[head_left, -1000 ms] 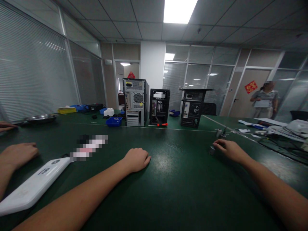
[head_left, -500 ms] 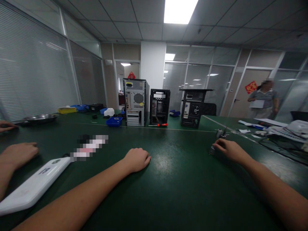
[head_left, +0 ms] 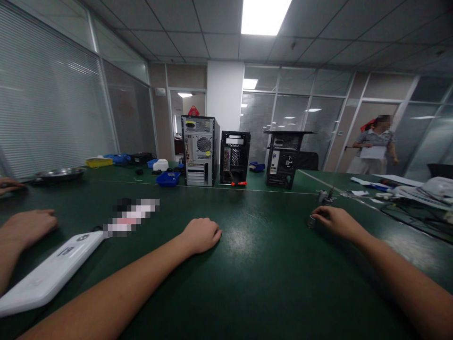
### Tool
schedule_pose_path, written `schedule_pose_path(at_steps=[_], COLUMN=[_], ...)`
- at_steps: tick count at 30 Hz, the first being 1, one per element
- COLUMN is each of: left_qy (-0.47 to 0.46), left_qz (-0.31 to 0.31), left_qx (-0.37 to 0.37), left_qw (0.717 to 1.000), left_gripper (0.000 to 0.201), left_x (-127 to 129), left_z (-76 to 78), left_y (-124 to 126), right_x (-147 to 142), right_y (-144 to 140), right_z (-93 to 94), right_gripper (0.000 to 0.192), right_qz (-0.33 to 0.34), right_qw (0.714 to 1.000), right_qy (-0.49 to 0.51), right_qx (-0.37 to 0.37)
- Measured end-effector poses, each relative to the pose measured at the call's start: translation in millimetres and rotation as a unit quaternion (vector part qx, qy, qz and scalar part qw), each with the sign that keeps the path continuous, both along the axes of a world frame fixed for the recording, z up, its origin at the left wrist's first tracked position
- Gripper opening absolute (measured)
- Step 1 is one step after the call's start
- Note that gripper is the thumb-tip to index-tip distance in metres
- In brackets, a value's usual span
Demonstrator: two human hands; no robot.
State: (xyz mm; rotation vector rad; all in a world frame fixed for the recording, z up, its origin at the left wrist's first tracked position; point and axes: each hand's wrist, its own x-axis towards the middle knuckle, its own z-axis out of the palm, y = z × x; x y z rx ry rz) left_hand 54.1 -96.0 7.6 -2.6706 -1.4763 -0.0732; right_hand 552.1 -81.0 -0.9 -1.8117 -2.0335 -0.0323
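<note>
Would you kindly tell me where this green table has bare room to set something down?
The widest bare patch lies between the left hand and the right hand, stretching back toward the computer cases. Crowded: the right edge with papers, small metal parts by the right hand, and the white panel at left.

Dim room, bright ceiling panel (head_left: 265, 16) glaring; edges bend, slightly soft.

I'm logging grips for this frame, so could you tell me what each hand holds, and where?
The left hand rests fisted on the table, holding nothing visible. The right hand touches a small metal part at its top; whether it grips is unclear.
</note>
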Motion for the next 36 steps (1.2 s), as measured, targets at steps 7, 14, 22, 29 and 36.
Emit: schedule_pose_path(at_steps=[7, 14, 22, 29, 36], left_qy=[-0.001, 0.011, 0.009, 0.013, 0.005], left_qz=[0.003, 0.001, -0.001, -0.002, 0.002], left_qx=[-0.006, 0.012, 0.009, 0.011, -0.003], left_qw=[1.000, 1.000, 1.000, 1.000, 1.000], left_gripper=[0.049, 0.050, 0.051, 0.052, 0.050], left_x=[1, 0, -1, -1, 0], left_z=[2.6, -2.3, -4.4, -4.6, -1.9], left_y=[-2, 1, 3, 3, 2], right_x=[-11, -9, -13, -1, -8], right_y=[-7, -6, -4, 1, -1], right_z=[1.1, 3.1, 4.9, -2.7, -5.3], right_gripper=[0.050, 0.051, 0.044, 0.036, 0.054], right_qz=[-0.071, -0.061, -0.051, -0.008, -0.100], right_qw=[0.997, 0.998, 0.998, 1.000, 0.995], right_qy=[0.039, 0.029, -0.018, 0.011, 0.000], right_qx=[-0.007, -0.002, 0.017, 0.025, -0.002])
